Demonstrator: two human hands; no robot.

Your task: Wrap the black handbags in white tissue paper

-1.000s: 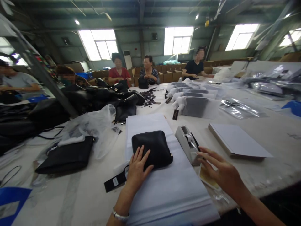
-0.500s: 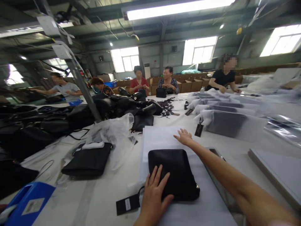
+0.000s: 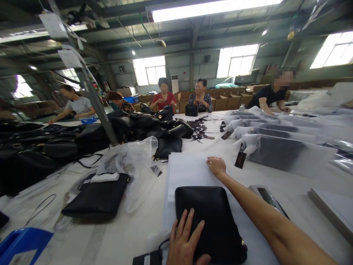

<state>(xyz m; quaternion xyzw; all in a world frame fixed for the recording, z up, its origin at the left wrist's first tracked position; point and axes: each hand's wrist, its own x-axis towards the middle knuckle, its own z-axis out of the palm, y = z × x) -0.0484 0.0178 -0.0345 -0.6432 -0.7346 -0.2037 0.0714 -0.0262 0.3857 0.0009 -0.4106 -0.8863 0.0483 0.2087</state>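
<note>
My left hand [image 3: 183,239] lies with fingers spread on a flat black leather-look bag [image 3: 206,217]. Under that bag is a stack of white sheets [image 3: 184,165]. My right hand [image 3: 217,166] is at the far right part of the stack, its fingers curled together on the top white sheet. A black hang tag [image 3: 149,258] on a cord lies left of my left hand, partly cut off by the frame. Gold-coloured hardware shows at the bag's lower right corner.
Another black bag [image 3: 96,197] lies left beside crumpled clear plastic [image 3: 138,158]. Black bags [image 3: 146,125] are heaped behind a metal post [image 3: 99,106]. Bags in translucent sleeves [image 3: 278,151] stand at right. A blue holder [image 3: 26,244] sits lower left. Several people work across the table.
My right hand's fingers have gone from spread to curled together on the sheet. The left hand stays on the bag, and both appear lower in view. The co-worker at right bends further down.
</note>
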